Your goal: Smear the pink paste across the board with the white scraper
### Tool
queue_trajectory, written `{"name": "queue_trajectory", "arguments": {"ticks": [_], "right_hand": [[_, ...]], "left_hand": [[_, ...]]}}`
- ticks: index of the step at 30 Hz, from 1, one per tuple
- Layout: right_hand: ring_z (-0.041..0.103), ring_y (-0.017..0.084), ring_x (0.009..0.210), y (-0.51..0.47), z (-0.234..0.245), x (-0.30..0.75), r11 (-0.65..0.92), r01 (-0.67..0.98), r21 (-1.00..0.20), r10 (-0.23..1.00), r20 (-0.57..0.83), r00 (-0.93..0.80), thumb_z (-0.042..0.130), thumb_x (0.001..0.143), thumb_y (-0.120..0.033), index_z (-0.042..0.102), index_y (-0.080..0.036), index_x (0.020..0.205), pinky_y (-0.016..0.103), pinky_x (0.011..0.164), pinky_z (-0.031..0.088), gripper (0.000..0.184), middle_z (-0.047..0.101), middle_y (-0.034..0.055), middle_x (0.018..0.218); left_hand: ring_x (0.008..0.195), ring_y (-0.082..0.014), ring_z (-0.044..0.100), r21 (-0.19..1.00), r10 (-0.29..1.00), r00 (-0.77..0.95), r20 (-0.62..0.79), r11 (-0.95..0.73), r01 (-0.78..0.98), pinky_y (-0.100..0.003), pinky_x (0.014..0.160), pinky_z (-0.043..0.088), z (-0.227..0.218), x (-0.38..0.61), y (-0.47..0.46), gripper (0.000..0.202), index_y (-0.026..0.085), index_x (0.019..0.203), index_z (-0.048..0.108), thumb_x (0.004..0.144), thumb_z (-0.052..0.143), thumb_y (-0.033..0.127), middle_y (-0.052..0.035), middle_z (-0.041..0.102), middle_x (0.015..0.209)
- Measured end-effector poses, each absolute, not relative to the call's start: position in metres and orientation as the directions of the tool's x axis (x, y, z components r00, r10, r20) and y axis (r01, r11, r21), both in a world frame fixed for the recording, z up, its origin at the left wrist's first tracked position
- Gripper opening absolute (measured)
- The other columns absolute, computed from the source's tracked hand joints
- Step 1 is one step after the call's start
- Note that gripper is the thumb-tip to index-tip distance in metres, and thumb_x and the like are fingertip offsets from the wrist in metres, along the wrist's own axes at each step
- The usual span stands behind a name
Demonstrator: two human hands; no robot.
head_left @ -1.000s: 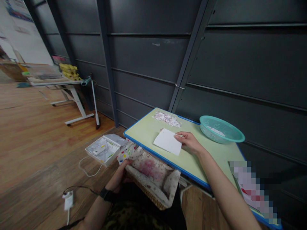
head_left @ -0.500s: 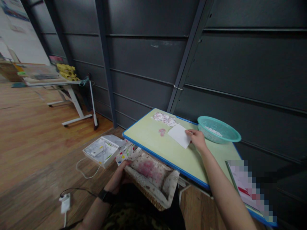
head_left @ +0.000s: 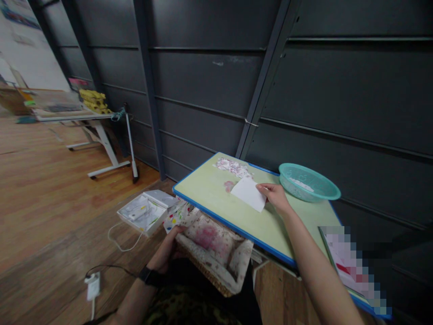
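My right hand (head_left: 273, 196) pinches the right corner of a white sheet of paper (head_left: 248, 195), held low over the pale yellow tabletop (head_left: 209, 192). Just left of the sheet lies a small patch of pink bits (head_left: 229, 186). Behind it is a spread of white and pinkish scraps (head_left: 233, 167). Below the table's front edge, my left hand (head_left: 174, 241) grips the left rim of a cloth-lined wicker basket (head_left: 216, 262), which rests on my lap. Pink powdery bits lie on the basket's lining. Some of the left fingers are hidden under the basket.
A turquoise plastic basin (head_left: 309, 183) with white pieces inside stands at the table's back right. A partly blurred flat item (head_left: 348, 266) lies at the right end. On the floor are an open white box (head_left: 144, 212) and a power strip (head_left: 93, 286). A dark panelled wall rises behind.
My right hand has shifted slightly left with the paper, whose left edge now reaches closer to the pink bits. The left hand and the basket stay where they were.
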State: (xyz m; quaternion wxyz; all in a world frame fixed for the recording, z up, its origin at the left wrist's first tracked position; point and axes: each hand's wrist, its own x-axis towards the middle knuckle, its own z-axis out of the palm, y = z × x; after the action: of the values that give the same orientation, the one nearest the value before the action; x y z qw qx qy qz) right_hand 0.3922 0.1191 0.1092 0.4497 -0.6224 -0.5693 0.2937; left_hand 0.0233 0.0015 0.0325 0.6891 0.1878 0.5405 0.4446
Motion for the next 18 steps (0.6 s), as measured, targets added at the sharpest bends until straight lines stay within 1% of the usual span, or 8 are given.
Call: {"name": "queue_trajectory", "arguments": {"ticks": [3, 5, 10, 14, 18], "right_hand": [[0.051, 0.018, 0.055, 0.119, 0.109, 0.39, 0.069, 0.447, -0.892, 0.977, 0.15, 0.149, 0.075, 0.059, -0.068, 0.08, -0.015, 0.078, 0.03, 0.048, 0.039, 0.057, 0.068, 0.0065, 0.063], [0.052, 0.018, 0.056, 0.118, 0.109, 0.388, 0.086, 0.444, -0.892, 0.972, 0.173, 0.16, 0.074, 0.059, -0.069, 0.081, -0.014, 0.08, 0.03, 0.048, 0.038, 0.059, 0.069, 0.0077, 0.066], [0.056, 0.02, 0.058, 0.12, 0.108, 0.385, 0.093, 0.473, -0.876, 0.953, 0.216, 0.212, 0.07, 0.063, -0.071, 0.083, -0.012, 0.087, 0.031, 0.05, 0.041, 0.064, 0.072, 0.0093, 0.068], [0.059, 0.022, 0.061, 0.12, 0.108, 0.388, 0.089, 0.49, -0.867, 0.962, 0.202, 0.182, 0.071, 0.064, -0.064, 0.083, -0.012, 0.084, 0.032, 0.052, 0.044, 0.057, 0.074, 0.0106, 0.071], [0.061, 0.023, 0.065, 0.121, 0.107, 0.388, 0.115, 0.48, -0.87, 0.949, 0.239, 0.207, 0.07, 0.065, -0.061, 0.084, -0.013, 0.084, 0.032, 0.055, 0.045, 0.054, 0.077, 0.0116, 0.074]], "left_hand": [[0.064, -0.0285, 0.074, 0.739, 0.818, 0.023, -0.575, 0.531, -0.414, -0.037, 0.057, 0.06, 0.024, 0.022, 0.003, 0.058, 0.02, 0.127, 0.066, 0.075, 0.076, 0.044, -0.0051, 0.075, 0.076], [0.064, -0.028, 0.073, 0.744, 0.818, 0.013, -0.574, 0.529, -0.408, -0.037, 0.056, 0.06, 0.017, 0.021, 0.005, 0.056, 0.019, 0.125, 0.067, 0.076, 0.075, 0.045, -0.0056, 0.075, 0.075], [0.066, -0.0271, 0.073, 0.765, 0.83, -0.006, -0.558, 0.511, -0.392, -0.036, 0.057, 0.06, 0.009, 0.019, 0.006, 0.049, 0.02, 0.115, 0.069, 0.075, 0.077, 0.048, -0.0045, 0.073, 0.074], [0.068, -0.0278, 0.073, 0.757, 0.821, -0.003, -0.571, 0.525, -0.39, -0.037, 0.06, 0.062, 0.01, 0.019, 0.005, 0.045, 0.02, 0.108, 0.069, 0.074, 0.077, 0.048, -0.0058, 0.074, 0.076], [0.066, -0.0263, 0.071, 0.773, 0.836, -0.006, -0.548, 0.504, -0.386, -0.037, 0.06, 0.061, 0.009, 0.019, 0.006, 0.049, 0.02, 0.11, 0.068, 0.072, 0.079, 0.048, -0.0037, 0.072, 0.074]]}}
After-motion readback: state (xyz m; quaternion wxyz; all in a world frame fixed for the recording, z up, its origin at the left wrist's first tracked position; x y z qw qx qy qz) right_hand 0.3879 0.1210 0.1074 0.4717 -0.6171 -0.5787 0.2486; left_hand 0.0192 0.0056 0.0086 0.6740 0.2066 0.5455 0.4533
